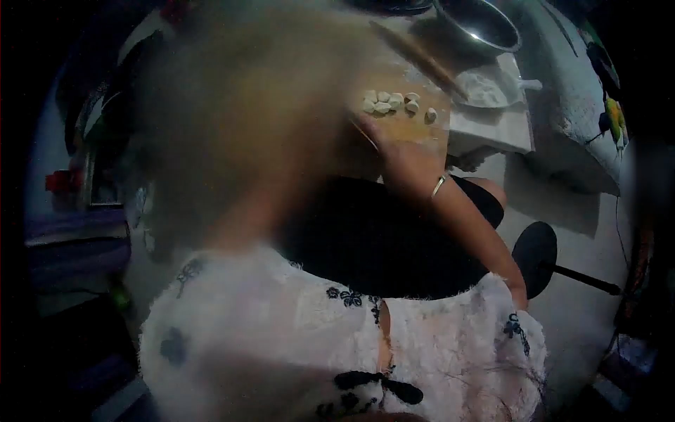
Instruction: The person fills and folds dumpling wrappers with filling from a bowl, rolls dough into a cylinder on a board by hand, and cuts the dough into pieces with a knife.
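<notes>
My right hand (404, 156), with a bracelet at the wrist, reaches over the near edge of a wooden board (439, 126). Its fingers look closed around a thin, straight tool with a light edge (364, 133), whose kind I cannot make out. Several small lumps of pale dough (396, 102) lie on the board just beyond this hand. A brownish smear blurs much of the left and middle of the view. Behind it my left hand (309, 133) is only a vague shape, so its fingers and anything in them are hidden.
A wooden rolling pin (420, 60) lies slantwise at the back of the board. Right of it, a shallow white dish of flour (485, 88) with a handle rests on a white box (492, 130). A metal bowl (510, 39) stands behind. Dark cloth (365, 239) covers my lap.
</notes>
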{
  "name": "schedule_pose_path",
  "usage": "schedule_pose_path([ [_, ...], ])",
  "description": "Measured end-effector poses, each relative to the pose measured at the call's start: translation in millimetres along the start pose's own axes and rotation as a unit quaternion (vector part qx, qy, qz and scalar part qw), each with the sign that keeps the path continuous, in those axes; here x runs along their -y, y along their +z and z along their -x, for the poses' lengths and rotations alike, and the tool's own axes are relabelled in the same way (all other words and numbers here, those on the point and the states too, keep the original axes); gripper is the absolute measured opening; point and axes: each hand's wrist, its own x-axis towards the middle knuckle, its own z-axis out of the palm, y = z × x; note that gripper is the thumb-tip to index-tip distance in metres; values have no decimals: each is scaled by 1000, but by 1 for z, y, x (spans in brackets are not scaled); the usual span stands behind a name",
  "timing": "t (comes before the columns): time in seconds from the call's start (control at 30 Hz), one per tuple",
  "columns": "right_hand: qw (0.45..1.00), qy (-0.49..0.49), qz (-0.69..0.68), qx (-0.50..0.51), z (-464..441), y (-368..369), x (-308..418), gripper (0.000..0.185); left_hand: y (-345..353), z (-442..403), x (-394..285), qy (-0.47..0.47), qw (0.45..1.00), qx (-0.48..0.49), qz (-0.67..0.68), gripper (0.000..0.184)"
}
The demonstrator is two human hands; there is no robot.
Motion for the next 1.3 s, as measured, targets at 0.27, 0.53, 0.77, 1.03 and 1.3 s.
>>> schedule_pose_path([
  [0.27,994,-15,-46,-98,-28,27,-28,74,11,22,23,29,994,-75,-70,29],
  [0.53,987,-19,-51,-154,15,29,-13,76,-13,13,-29,18,997,-27,-63,31],
  [0.77,997,2,24,-75,27,38,-13,86,4,16,-23,42,997,-32,-63,23],
  [1.03,996,-31,29,-78,14,43,-17,87,1,17,-23,75,992,18,-96,20],
  [1.3,992,-40,-16,-120,-19,26,-3,82,2,18,-14,13,996,53,-68,35],
])
